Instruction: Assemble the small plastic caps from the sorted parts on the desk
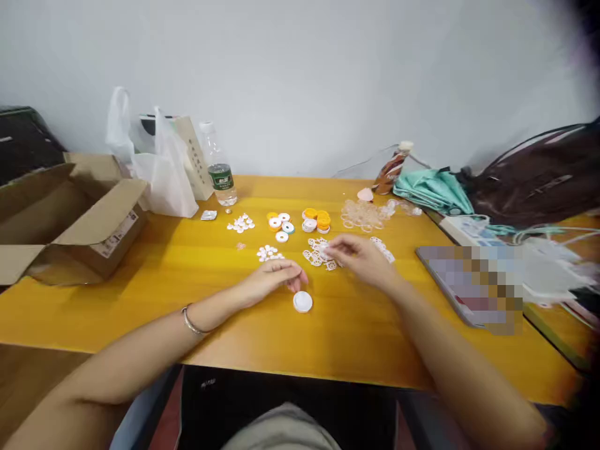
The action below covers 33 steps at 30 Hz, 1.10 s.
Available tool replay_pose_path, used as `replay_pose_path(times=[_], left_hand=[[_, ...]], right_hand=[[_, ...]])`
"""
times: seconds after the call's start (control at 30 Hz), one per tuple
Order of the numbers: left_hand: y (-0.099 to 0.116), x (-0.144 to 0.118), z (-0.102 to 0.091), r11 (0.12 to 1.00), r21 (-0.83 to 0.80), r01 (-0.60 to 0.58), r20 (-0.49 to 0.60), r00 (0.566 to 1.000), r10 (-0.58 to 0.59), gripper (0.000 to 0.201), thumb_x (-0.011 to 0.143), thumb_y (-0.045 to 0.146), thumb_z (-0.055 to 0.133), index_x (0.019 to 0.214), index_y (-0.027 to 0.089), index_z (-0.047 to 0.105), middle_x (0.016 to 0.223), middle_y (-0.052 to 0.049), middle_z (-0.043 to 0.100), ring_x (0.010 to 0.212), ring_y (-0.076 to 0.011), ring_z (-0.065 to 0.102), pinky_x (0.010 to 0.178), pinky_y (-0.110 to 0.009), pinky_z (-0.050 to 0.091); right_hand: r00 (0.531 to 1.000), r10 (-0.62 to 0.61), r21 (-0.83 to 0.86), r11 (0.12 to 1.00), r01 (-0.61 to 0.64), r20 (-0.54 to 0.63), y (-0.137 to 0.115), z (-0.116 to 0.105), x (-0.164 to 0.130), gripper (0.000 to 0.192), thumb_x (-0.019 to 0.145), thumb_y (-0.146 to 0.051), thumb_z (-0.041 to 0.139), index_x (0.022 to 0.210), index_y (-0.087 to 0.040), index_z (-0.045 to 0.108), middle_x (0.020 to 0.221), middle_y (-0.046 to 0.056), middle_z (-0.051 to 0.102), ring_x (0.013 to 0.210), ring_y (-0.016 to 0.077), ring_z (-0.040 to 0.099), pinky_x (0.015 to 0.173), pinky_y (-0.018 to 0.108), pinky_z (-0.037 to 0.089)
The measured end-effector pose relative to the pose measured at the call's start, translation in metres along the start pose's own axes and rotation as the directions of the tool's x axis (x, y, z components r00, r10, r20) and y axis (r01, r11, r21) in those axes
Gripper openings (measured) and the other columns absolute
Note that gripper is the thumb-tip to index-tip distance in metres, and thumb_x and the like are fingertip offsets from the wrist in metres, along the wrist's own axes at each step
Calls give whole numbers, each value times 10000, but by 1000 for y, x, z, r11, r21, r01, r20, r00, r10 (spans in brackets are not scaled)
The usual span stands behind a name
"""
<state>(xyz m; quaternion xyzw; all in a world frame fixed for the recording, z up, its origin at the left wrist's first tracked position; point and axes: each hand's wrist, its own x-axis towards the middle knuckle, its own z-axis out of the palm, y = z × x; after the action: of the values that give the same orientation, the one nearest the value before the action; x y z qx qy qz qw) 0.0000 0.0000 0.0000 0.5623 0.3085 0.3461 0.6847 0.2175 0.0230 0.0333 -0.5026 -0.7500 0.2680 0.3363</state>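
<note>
A makeshift work spot at a yellow table against a bare wall: cardboard box, water bottle, bags.

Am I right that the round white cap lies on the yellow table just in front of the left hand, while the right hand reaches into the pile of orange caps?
Not quite. The head view shows the right hand over the pile of white ring pieces, not the orange caps, which lie farther back. The round white cap does lie on the yellow table just in front of the left hand.

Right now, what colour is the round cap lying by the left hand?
White; the round cap shows plainly in the head view, beside the left hand.
</note>
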Motion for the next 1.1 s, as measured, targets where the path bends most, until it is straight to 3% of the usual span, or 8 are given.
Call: replay_pose_path(times=[0.1,0.27,0.37,0.6,0.83,0.93,1.0,1.1], left_hand=[[0,-1,-1,1000,6,-16,-15,1000,16,325,772,443,647,775,119,666,686,-24,599,634,-96,524,662,-221,412],[-5,0,-4,999,47,-14,8,1000,13,289,804,409,623,806,123,664,709,-29,613,661,-104,531,679,-227,416],[-6,0,-4,999,37,-15,4,1000,15,280,807,400,623,807,123,664,702,-24,611,656,-99,529,679,-227,415],[-3,1,-3,999,39,-20,-8,1000,21,291,794,410,635,795,120,662,692,-22,603,647,-95,527,669,-225,412],[-1,-1,-2,994,103,-48,-11,999,49,290,814,411,606,806,124,646,704,-19,596,653,-95,523,679,-233,412],[3,-2,-3,975,205,-85,-14,996,90,273,809,403,607,826,130,623,710,-10,577,655,-98,509,679,-242,408],[6,-5,-5,940,322,-116,53,993,104,262,782,386,640,866,140,603,740,-6,559,678,-104,500,673,-241,400],[9,-11,-7,808,555,-198,215,972,90,420,665,357,752,985,165,559,882,-25,549,805,-138,496,721,-253,397]], right_hand=[[976,162,-186,964,-188,-148,33,-47,7,409,650,-575,610,664,-167,604,579,25,610,513,125,513,478,243,370],[904,418,-337,867,-366,94,79,-96,8,357,540,-512,713,632,-174,642,672,45,683,656,183,601,581,266,425],[881,467,-390,828,-403,80,91,-103,7,383,500,-533,731,623,-181,647,698,54,696,711,209,616,625,281,436],[880,471,-407,818,-407,65,98,-97,10,452,443,-586,745,591,-179,620,654,51,673,654,190,592,568,267,418],[900,424,-400,811,-428,-103,80,-92,8,493,489,-624,719,578,-179,526,552,-3,544,512,114,454,471,246,323],[949,266,-274,912,-304,-170,53,-75,6,467,635,-637,618,612,-186,495,534,-26,483,488,93,408,468,237,304],[980,142,-162,973,-164,-141,32,-58,3,462,693,-642,565,644,-188,497,545,-30,470,497,92,403,477,232,309],[994,-24,-46,999,29,110,7,-29,-4,436,701,-617,589,671,-187,525,592,-20,500,558,108,443,524,233,352]])
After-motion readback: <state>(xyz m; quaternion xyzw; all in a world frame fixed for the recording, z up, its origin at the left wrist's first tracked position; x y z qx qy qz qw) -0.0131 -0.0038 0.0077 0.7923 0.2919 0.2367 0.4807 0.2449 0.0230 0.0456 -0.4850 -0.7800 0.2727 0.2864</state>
